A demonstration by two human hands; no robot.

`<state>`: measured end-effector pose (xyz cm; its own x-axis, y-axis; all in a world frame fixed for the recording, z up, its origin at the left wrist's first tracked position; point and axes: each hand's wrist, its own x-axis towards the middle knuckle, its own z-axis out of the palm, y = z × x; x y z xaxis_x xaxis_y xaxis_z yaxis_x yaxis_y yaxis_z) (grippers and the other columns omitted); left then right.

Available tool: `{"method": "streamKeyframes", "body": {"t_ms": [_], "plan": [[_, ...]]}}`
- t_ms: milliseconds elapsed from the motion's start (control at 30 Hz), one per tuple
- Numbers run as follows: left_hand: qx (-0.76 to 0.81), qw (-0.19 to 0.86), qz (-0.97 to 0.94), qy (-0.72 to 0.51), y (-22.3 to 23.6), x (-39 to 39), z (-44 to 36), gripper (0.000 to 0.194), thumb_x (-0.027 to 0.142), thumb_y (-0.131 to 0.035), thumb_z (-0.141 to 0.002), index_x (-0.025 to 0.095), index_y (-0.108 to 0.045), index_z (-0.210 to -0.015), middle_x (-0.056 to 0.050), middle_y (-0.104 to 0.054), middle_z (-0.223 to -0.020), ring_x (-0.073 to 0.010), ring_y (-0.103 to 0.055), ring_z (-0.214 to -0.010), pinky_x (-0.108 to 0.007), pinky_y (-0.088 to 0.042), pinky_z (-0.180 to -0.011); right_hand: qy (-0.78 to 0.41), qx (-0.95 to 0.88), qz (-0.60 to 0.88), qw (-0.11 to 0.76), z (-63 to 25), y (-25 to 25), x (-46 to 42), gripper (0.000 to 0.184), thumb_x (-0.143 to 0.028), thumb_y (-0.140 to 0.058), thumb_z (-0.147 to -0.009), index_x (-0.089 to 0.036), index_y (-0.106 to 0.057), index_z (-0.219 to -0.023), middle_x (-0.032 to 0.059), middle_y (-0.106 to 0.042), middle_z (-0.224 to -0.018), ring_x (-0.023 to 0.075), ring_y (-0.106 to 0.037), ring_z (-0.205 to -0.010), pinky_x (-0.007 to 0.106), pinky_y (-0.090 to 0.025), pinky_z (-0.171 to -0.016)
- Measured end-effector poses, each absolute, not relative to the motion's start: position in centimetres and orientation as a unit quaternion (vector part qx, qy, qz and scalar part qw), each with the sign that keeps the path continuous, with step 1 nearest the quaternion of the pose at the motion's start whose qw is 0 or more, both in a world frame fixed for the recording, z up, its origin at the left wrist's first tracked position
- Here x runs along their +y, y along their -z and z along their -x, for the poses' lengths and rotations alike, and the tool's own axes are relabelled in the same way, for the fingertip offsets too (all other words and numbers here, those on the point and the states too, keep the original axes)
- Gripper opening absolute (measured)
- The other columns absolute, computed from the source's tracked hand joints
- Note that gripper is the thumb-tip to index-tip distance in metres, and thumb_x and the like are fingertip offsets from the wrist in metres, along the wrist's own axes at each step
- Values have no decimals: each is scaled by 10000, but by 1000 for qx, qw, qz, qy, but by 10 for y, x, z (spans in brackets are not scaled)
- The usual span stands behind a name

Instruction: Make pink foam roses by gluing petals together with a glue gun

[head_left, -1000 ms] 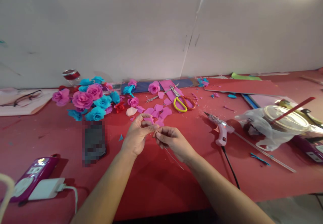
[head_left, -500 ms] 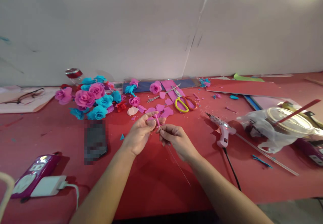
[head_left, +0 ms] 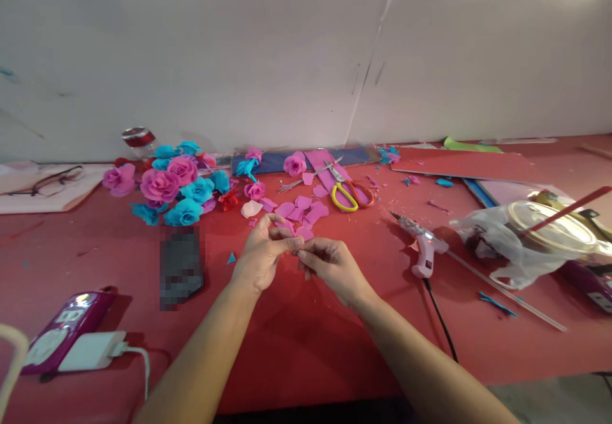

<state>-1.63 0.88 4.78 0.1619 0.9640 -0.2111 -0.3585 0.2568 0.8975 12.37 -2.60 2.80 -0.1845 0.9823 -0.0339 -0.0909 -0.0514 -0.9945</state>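
Observation:
My left hand (head_left: pixel 259 255) and my right hand (head_left: pixel 335 268) meet above the middle of the red table, thumbs and fingertips pinched together. Between them is a thin wire with a pink tip, mostly covered by the fingers; its long tail cannot be made out now. Just beyond the fingertips lie loose pink paper petals (head_left: pixel 314 211). A pale petal (head_left: pixel 251 208) rests left of these. Farther back are scissors (head_left: pixel 344 197) with yellow and orange handles, on a pink paper strip (head_left: pixel 319 159), and a single pink paper rose (head_left: pixel 295 164).
Blue and pink paper flowers (head_left: pixel 184 188) cluster at the left, behind a blurred phone (head_left: pixel 182 271). A purple power strip (head_left: pixel 71 322) with a white charger (head_left: pixel 90 351) lies front left. At right are a glue gun (head_left: pixel 422 245), its cord, and a plastic bag (head_left: pixel 516 261).
My left fingers have closed down to meet my right fingertips. The pink tip, which stood up between the hands, and the wire's tail are now hidden or too faint to see.

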Motion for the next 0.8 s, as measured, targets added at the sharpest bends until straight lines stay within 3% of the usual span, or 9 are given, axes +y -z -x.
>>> {"method": "streamKeyframes", "body": {"t_ms": [233,400,533,633,800], "plan": [[421,650,-362,-518,-46,5,11,578,97,-815,-493,216,-408,-886,98,-572,-574,-104,-581,-565,-231,-451,-598,-590,-503,421,470,-123,-24,-25,198,-351,-626,-782,-169,-623,-703,-4,-601,-627,92,-499,-503,251,-390,-539],[358,711,-397,-458,-46,6,16,595,148,-804,-582,195,-468,-1072,-29,-684,-841,-154,-641,-754,-255,-478,-641,-595,-491,425,473,-124,-26,-24,237,-359,-610,-801,-165,-613,-665,-5,-576,-608,89,-481,-508,254,-367,-543],[358,707,-399,-461,-47,8,19,493,164,-779,-636,175,-520,-1056,-7,-676,-693,-135,-641,-677,-243,-468,-656,-615,-461,419,484,-125,-29,-24,194,-349,-636,-765,-164,-624,-706,-9,-579,-612,86,-473,-500,251,-364,-530],[384,687,-389,-479,-46,9,18,489,141,-807,-577,181,-536,-982,37,-622,-563,-153,-652,-675,-231,-456,-632,-607,-471,421,482,-125,-29,-25,197,-351,-640,-761,-165,-616,-701,-7,-592,-612,86,-484,-495,250,-371,-525],[423,677,-358,-483,-44,9,14,507,113,-826,-502,189,-506,-887,48,-623,-546,-142,-638,-629,-237,-455,-632,-591,-488,420,485,-123,-24,-25,180,-341,-626,-784,-167,-629,-737,-16,-587,-601,87,-498,-484,248,-388,-527]]}}
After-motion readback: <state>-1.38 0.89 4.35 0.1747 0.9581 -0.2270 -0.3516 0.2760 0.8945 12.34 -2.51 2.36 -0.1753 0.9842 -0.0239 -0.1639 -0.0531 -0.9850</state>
